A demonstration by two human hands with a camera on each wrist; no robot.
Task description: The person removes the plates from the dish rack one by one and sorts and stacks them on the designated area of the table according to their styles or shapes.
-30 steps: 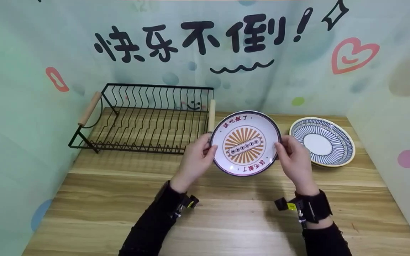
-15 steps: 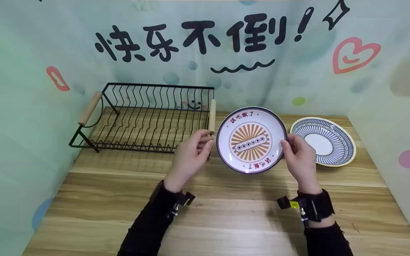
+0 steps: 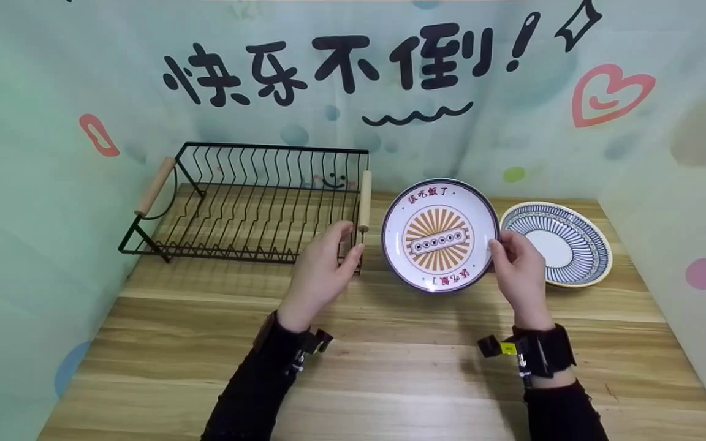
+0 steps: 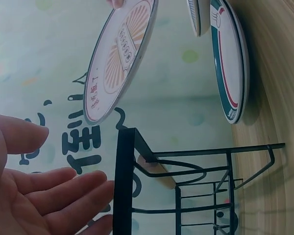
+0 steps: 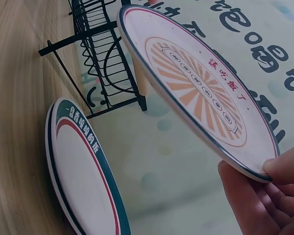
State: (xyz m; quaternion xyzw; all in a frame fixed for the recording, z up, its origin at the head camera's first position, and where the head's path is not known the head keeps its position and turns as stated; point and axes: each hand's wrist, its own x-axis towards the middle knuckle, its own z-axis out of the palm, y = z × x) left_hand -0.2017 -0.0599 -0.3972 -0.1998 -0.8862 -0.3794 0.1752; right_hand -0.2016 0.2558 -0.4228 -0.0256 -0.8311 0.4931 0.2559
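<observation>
My right hand (image 3: pixel 523 278) pinches the right rim of a round white plate (image 3: pixel 442 236), thumb on its face and fingers behind. The plate has a dark blue rim, red characters and an orange sunburst, and it is held tilted above the table. My left hand (image 3: pixel 317 272) holds nothing; its fingers are extended beside the right end of the black wire dish rack (image 3: pixel 276 147), close to the wooden handle (image 3: pixel 365 199). Both wrist views show a green-rimmed plate (image 5: pixel 85 164) lying lower on the table, which the held plate hides in the head view.
A deep blue-and-white striped dish (image 3: pixel 573 245) sits on the wooden table (image 3: pixel 402 392) at the back right, partly behind my right hand. Printed curtains (image 3: pixel 512 147) close off the back and both sides. The rack stands at the back left.
The left hand has let go of the plate's left rim and drawn back to the left. The right hand has carried the plate a little right and up.
</observation>
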